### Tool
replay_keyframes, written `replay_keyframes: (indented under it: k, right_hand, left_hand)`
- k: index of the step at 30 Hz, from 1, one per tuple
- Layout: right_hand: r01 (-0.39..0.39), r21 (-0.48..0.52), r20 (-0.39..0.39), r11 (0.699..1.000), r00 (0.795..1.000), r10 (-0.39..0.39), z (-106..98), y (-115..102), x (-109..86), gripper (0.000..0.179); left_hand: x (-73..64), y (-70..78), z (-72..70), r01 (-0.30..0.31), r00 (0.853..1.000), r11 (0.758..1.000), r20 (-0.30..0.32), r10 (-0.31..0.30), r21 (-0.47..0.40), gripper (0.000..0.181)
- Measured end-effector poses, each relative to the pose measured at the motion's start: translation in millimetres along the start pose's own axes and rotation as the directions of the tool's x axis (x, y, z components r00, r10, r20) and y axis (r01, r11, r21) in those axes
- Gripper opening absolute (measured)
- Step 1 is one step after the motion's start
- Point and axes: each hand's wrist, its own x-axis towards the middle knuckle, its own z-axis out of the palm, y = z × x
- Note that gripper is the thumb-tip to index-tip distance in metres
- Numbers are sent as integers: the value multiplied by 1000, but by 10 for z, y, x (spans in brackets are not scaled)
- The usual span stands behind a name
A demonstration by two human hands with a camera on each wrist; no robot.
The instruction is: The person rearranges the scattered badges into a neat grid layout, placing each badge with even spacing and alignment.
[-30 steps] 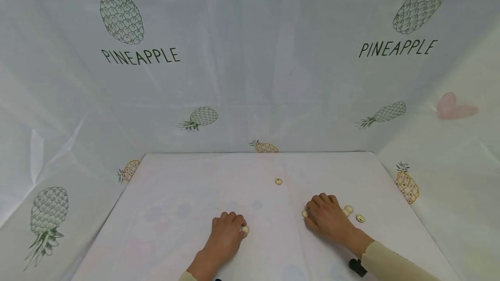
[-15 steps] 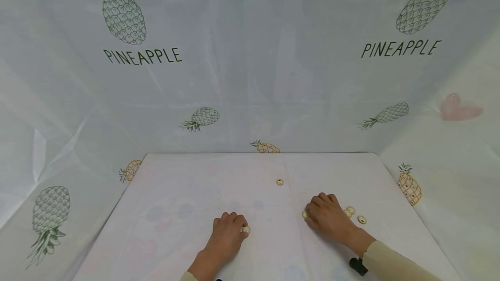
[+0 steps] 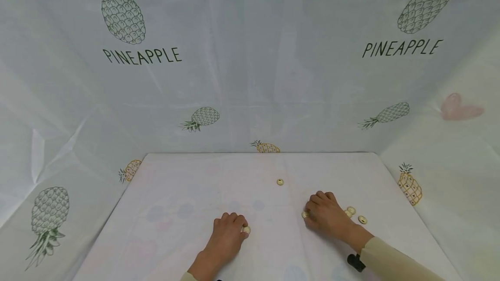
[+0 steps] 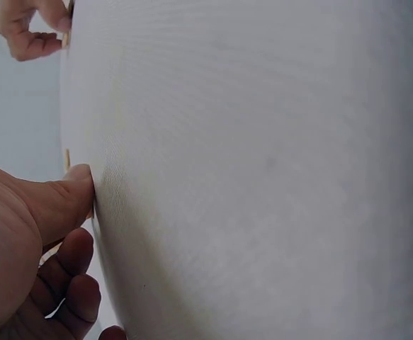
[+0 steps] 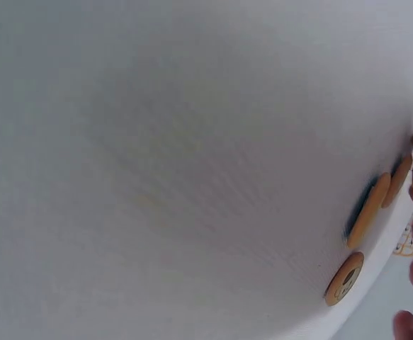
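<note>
Between thumb and index finger of my left hand (image 3: 228, 235) is a small pale wooden disc (image 3: 246, 230), held on the table left of centre. My right hand (image 3: 327, 215) pinches a similar wooden disc (image 3: 305, 214) on the right side, its fingers curled down to the tabletop. Several other discs lie just right of that hand, one a dark-marked disc (image 3: 362, 220). In the right wrist view, that marked disc (image 5: 345, 279) lies nearest the camera, with the plain edge of another disc (image 5: 369, 211) beyond it. My left thumb (image 4: 75, 195) presses low against the table surface.
Farther back on the table (image 3: 187, 172) lies one more marked disc (image 3: 280, 182). A pineapple-printed cloth (image 3: 250, 77) hangs behind the table and along both sides. A black strap piece (image 3: 356, 263) is under my right wrist.
The camera view has shifted slightly. My hands keep their discs in nearly the same places; the right hand and sleeve have moved a tiny bit.
</note>
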Motion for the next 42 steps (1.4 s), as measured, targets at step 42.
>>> replay_keyframes:
  k: [42]
  right_hand:
    - [13, -57, 38, 998, 999, -11, 326, 138, 1125, 23]
  left_hand:
    - [7, -33, -22, -1, 1000, 999, 5, 1, -33, 21]
